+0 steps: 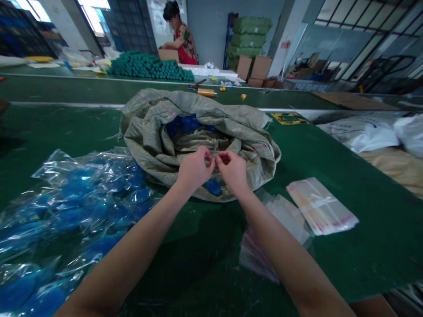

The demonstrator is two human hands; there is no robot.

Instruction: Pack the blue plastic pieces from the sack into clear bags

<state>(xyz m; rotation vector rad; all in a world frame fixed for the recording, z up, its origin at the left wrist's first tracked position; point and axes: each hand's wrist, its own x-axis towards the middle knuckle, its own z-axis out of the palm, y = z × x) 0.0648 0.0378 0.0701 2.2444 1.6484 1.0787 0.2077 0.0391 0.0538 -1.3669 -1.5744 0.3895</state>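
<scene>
My left hand (194, 169) and my right hand (233, 169) meet in front of a rolled-down woven sack (148, 132). Both are closed in a pinch on the top of a thin clear bag, barely visible between the fingertips. A blue round piece (213, 187) hangs just below the hands, seemingly inside that bag. More blue pieces (185, 124) lie inside the sack.
A heap of clear bags with blue pieces (76, 207) lies at the left. Stacks of flat clear bags (320, 204) lie at the right on the green table (363, 246). White sacks (360, 132) sit far right. A person (181, 37) works at a far table beside green rolls (148, 68).
</scene>
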